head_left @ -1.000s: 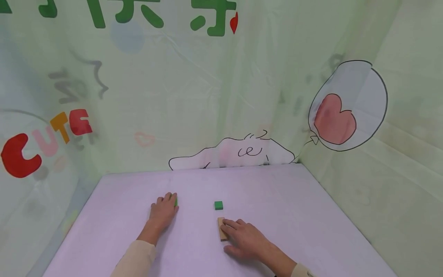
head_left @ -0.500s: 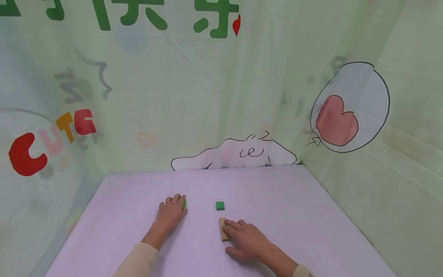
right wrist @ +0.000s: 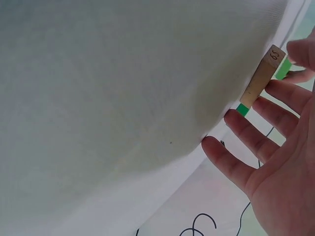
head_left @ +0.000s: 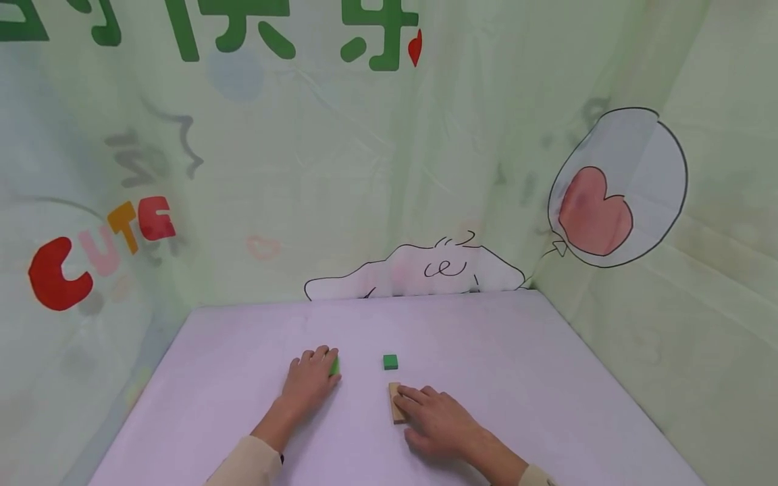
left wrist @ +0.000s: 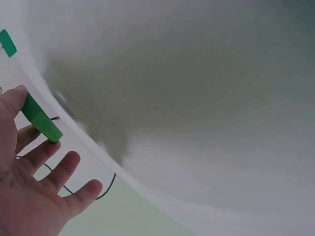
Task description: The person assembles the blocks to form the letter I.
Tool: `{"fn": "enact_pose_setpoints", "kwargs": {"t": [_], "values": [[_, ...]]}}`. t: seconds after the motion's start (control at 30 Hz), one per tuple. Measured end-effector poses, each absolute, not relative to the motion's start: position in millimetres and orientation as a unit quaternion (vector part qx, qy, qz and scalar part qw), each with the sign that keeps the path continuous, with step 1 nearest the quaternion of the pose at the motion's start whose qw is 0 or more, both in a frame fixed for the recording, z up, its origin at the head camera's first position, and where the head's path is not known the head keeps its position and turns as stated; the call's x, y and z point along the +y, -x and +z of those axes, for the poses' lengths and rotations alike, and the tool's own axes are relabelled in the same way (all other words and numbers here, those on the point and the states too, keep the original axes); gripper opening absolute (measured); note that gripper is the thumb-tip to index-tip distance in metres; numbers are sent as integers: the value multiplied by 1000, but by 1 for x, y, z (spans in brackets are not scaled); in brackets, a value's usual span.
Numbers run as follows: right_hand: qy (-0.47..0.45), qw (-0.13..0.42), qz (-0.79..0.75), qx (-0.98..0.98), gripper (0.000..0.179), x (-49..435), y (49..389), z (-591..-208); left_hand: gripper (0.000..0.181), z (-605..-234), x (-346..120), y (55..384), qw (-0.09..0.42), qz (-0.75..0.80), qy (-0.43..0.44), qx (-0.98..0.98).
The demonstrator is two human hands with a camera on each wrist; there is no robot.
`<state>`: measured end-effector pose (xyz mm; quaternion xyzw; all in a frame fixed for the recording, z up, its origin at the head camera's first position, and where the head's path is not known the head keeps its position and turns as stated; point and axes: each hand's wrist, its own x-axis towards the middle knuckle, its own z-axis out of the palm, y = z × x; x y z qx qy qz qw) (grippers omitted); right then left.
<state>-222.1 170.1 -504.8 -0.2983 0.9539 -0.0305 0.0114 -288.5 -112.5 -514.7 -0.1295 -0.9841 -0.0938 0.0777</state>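
My left hand pinches a light green block between thumb and fingers on the left of the table, its other fingers spread. Most of that block is covered by the fingers in the head view. My right hand rests its extended fingertips on a narrow plain wooden block, while its thumb lies apart on the table. One end of the wooden block shows a handwritten mark in the right wrist view. Just beyond it, a small darker green block lies by itself, between the two hands and farther back.
A pale lilac table carries the blocks. Behind it hangs a printed curtain with green characters and a line drawing; another curtain panel with a heart balloon borders the right side.
My left hand has slid to the right with the light green block, closer to the other blocks. The right hand stays on the wooden block; the head view has shifted slightly.
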Motion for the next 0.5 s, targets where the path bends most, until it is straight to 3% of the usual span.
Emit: {"fn": "enact_pose_setpoints", "kwargs": {"t": [0.3,0.5], "values": [[306,6,-24,952,58,173,222,-504,53,-514,-107,278,114,-82,159,-977],[302,11,-21,953,56,173,221,-502,54,-511,-100,264,110,-78,176,-975]]}}
